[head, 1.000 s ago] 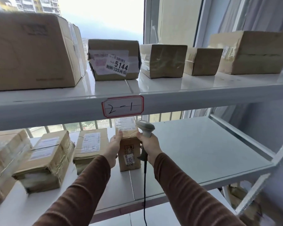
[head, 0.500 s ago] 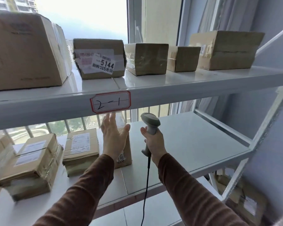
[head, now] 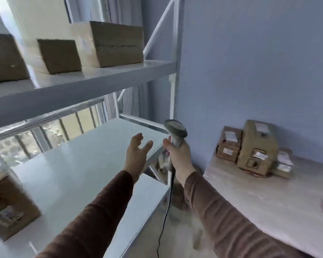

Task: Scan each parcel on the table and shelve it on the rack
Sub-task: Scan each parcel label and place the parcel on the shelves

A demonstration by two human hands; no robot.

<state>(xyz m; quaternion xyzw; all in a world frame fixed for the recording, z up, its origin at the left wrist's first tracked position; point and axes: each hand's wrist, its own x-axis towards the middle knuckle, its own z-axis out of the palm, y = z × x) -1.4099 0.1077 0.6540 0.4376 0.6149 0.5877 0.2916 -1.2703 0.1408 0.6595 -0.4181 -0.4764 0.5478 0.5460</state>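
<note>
My left hand (head: 137, 155) hangs empty over the right end of the white rack's middle shelf (head: 78, 164), fingers apart. My right hand (head: 179, 155) grips the handle of a grey corded barcode scanner (head: 174, 132), held upright beside the rack's front corner. A cluster of brown cardboard parcels (head: 254, 148) with white labels stands against the blue wall at the back of the pale table (head: 259, 202) on the right. On the shelf's left edge sits a brown parcel (head: 9, 207), blurred.
The upper shelf (head: 82, 81) carries three brown boxes (head: 110, 43). The rack's white upright post (head: 176, 75) rises between shelf and table. A window with railings lies behind the rack. The scanner's black cable (head: 166, 211) trails down past the shelf corner to the floor.
The view has swung right, from the rack toward the table. My left hand has left the shelved parcel and moved right, empty. The scanner stayed in my right hand.
</note>
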